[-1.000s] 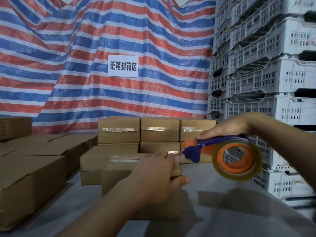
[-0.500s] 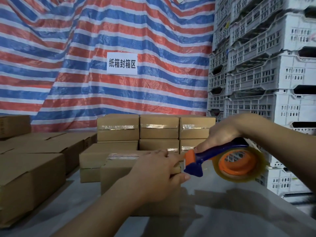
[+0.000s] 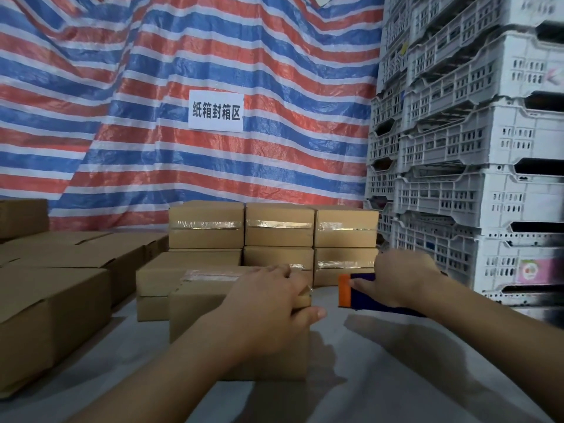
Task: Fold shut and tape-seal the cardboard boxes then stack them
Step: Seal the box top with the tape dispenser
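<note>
A closed cardboard box (image 3: 201, 303) stands on the grey table in front of me, clear tape along its top. My left hand (image 3: 268, 303) presses on its right top edge, thumb down the right side. My right hand (image 3: 396, 282) grips a blue and orange tape dispenser (image 3: 354, 290), held low just right of the box, its orange end pointing at the box. The tape roll is hidden behind my hand and wrist. Behind stand taped boxes (image 3: 279, 224) stacked in two layers.
Another closed box (image 3: 158, 279) sits just behind the one I hold. Several untaped boxes (image 3: 52, 312) fill the left side. Stacked white plastic crates (image 3: 476, 166) rise on the right. A striped tarp with a white sign (image 3: 216, 110) hangs behind. Bare grey table surface (image 3: 396, 361) lies front right.
My right hand has lowered and turned the tape dispenser, so the roll is now out of sight. My left hand stays on the box.
</note>
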`<action>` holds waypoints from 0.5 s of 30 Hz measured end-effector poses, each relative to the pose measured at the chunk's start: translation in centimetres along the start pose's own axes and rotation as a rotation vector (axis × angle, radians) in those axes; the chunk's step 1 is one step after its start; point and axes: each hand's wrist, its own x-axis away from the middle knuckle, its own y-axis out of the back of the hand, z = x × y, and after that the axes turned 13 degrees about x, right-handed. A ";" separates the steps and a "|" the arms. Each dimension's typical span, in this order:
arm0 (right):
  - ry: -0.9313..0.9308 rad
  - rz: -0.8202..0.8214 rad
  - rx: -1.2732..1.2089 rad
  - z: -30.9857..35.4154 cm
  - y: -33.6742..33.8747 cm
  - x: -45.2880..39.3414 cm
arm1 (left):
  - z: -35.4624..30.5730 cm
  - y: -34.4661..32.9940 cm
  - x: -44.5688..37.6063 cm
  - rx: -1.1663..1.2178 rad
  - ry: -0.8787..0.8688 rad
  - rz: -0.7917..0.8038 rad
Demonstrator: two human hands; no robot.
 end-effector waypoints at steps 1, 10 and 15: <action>-0.033 -0.032 -0.034 0.0 -0.4 0.1 | -0.1 0.0 0.0 -0.006 -0.002 -0.005; -0.117 0.023 -0.151 1.7 -5.1 1.6 | 0.0 0.0 0.0 0.000 -0.011 0.002; -0.157 0.094 -0.132 2.0 -5.3 2.3 | 0.2 -0.2 -0.2 -0.004 -0.013 -0.014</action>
